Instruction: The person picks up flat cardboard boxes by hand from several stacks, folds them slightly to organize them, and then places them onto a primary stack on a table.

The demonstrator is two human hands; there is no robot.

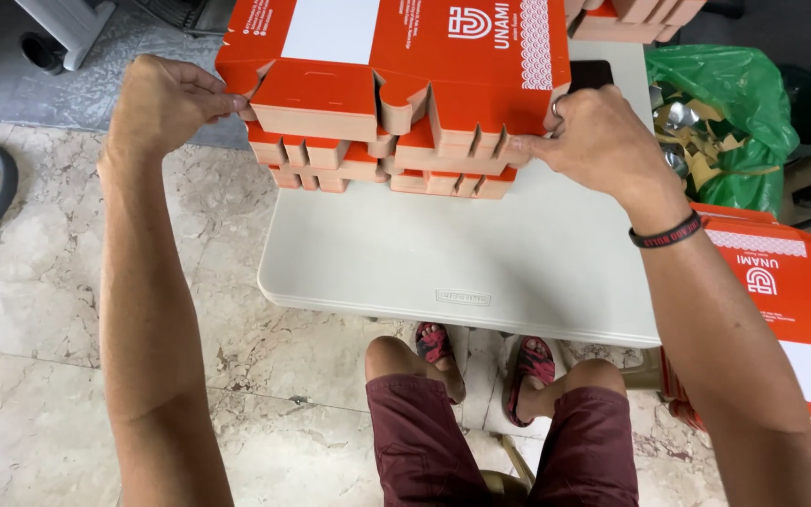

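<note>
Left hand [163, 99] and right hand [598, 141], fingers pinched on either end of the stack of flat orange cartons [387, 103] over the tabletop [443, 253]. Green bag [734, 94] of scraps beside; more cartons [781, 282] lower right.

Surface [481, 253]: pale grey plastic top, rounded near corner.
On the surface: stack of flat orange cartons [387, 141] at its far edge; dark flat object [591, 73] just right of the stack.

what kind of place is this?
Probably a small informal packing spot, perhaps in a home: flat orange carton blanks stacked on a folding plastic table, marble-tile floor, green bag of cardboard scraps.
</note>
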